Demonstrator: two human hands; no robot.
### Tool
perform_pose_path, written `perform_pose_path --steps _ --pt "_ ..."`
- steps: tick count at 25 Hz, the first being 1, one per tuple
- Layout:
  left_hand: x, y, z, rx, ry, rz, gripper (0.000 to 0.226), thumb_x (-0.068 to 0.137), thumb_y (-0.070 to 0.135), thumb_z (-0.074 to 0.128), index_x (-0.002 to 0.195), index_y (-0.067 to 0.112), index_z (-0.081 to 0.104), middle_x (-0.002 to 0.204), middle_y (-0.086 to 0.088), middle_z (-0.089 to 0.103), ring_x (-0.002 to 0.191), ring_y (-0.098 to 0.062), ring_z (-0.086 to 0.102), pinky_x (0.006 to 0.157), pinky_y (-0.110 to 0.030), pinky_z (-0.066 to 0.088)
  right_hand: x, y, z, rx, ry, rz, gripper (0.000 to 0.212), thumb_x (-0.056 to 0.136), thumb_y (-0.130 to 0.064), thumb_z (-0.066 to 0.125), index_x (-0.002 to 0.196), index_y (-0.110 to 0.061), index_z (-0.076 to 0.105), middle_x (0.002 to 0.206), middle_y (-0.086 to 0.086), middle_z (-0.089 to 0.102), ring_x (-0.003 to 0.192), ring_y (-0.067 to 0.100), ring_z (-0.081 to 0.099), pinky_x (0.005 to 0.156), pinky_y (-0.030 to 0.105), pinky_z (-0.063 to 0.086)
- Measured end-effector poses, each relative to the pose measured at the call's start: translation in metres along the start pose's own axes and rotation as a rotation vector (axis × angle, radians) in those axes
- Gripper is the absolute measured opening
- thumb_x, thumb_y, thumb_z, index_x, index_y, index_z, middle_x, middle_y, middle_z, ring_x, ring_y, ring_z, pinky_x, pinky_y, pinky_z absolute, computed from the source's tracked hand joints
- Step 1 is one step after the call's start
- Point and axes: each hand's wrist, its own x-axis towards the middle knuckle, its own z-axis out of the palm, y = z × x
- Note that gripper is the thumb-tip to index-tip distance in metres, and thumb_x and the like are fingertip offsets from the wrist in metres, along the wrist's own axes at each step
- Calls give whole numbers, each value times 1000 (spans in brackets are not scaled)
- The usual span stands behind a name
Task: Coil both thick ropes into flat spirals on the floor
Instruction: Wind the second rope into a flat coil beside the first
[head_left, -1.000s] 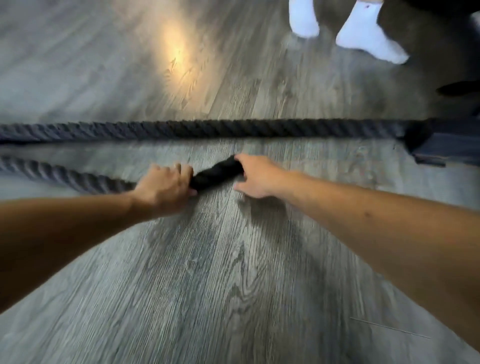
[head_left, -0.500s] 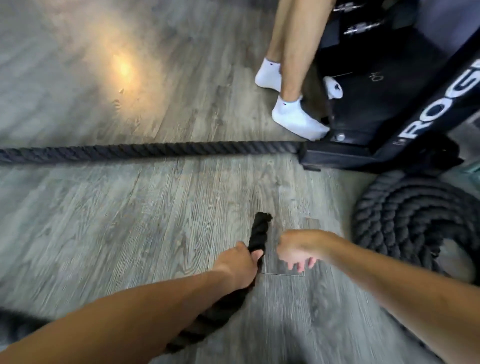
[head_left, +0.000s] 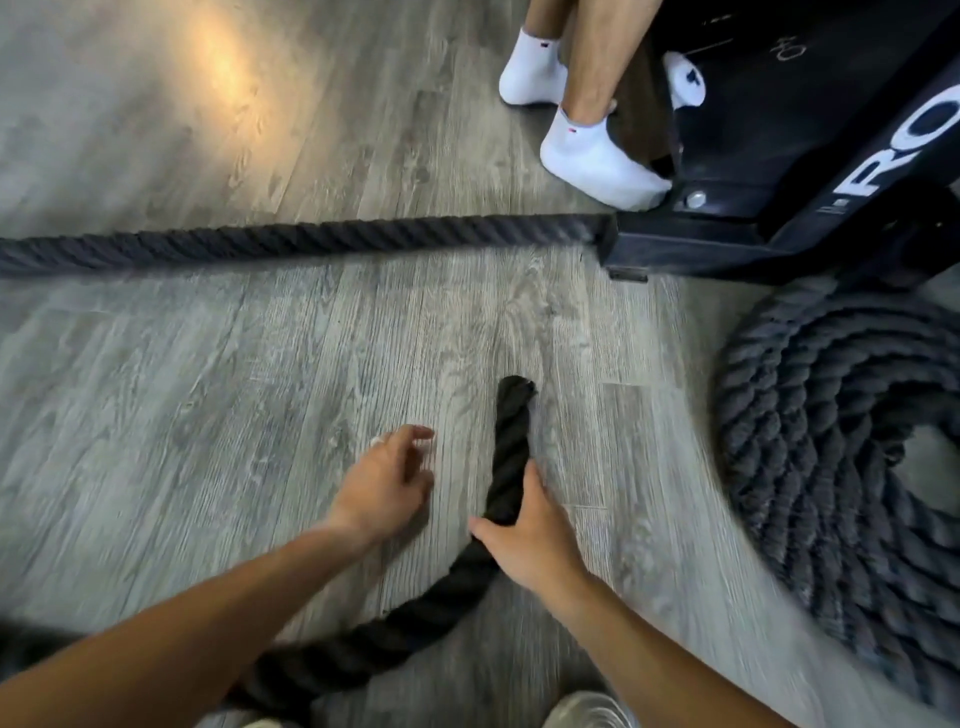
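Observation:
A thick black rope (head_left: 506, 457) lies on the grey wood floor, its free end pointing away from me, its length curving back under my left arm to the lower left. My right hand (head_left: 530, 538) grips this rope a little below the end. My left hand (head_left: 387, 483) hovers just left of it, fingers spread, holding nothing. A coiled rope (head_left: 810, 441) lies in several rings at the right. Another stretch of rope (head_left: 291, 241) runs straight across the floor from the left edge to the black rack base.
A black steel rack base (head_left: 691, 244) with white lettering stands at the upper right. Another person's legs in white socks (head_left: 597, 156) stand next to it. My shoe tip (head_left: 587, 712) shows at the bottom edge. Bare floor (head_left: 182, 389) lies to the left.
My left hand let go of the rope end and opened to its left. My right hand moved in and took hold of the rope. The rope end shifted right.

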Motion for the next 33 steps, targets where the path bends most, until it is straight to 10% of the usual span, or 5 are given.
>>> perform_pose_path --steps 5,17,24,29,33 --pt "42 5 -45 880 -132 663 60 89 61 50 143 37 42 148 5 48 138 -19 41 111 -42 36 10 -14 -2 -267 -243 -78 97 79 -21 67 155 -51 14 143 3 41 122 26 53 96 37 51" --pt "9 12 -3 1039 24 329 35 105 43 25 125 20 42 94 -13 66 83 -29 63 71 -37 44 -39 22 39 222 70 92 92 87 -46 68 157 -34 8 137 -3 58 117 21 60 95 31 48" --pt "-12 10 19 -311 -135 -493 43 88 45 70 91 5 56 84 -16 74 67 -32 76 68 -45 63 27 19 -29 89 322 -201 40 94 -33 66 131 -31 52 122 -9 62 118 18 58 98 38 50" --pt "-18 13 26 -614 -103 -532 40 90 30 73 117 18 45 104 -18 70 68 -26 77 56 -39 63 -3 43 6 -192 103 -206 139 54 -85 67 155 -41 -18 161 -13 -31 153 22 -8 117 46 19" --pt "-19 26 22 -647 -190 -505 43 95 22 66 128 27 39 106 -16 73 75 -25 78 58 -38 62 -13 43 28 -376 249 -208 141 49 -92 58 157 -34 -11 160 5 -34 147 38 6 117 57 27"
